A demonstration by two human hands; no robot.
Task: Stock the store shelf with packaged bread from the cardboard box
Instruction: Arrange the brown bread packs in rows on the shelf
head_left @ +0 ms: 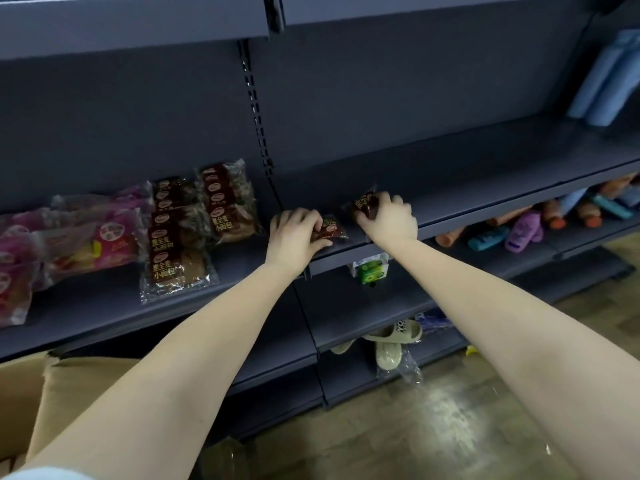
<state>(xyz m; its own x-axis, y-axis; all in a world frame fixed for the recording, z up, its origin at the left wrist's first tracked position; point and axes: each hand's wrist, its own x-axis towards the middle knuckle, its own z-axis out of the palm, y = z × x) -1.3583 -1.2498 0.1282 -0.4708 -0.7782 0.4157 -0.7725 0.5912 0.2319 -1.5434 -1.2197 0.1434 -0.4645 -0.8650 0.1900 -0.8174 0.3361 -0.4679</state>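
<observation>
Both my arms reach onto the dark grey store shelf (485, 174). My left hand (294, 233) grips a small brown bread packet (334, 228) lying on the shelf near the upright post. My right hand (389, 218) holds a second brown bread packet (363, 202) a little further right on the same shelf. To the left lie several brown bread packets (183, 244) in two rows, and pink packets (86, 237) beyond them. The cardboard box (62, 403) stands open at the lower left, its inside hidden.
Blue rolled items (609, 81) stand at the shelf's far right. The shelf below holds a green carton (372, 271) and colourful toys (523, 230). Beige slippers (391, 341) in plastic sit on the lowest shelf. Wooden floor (433, 427) lies to the right.
</observation>
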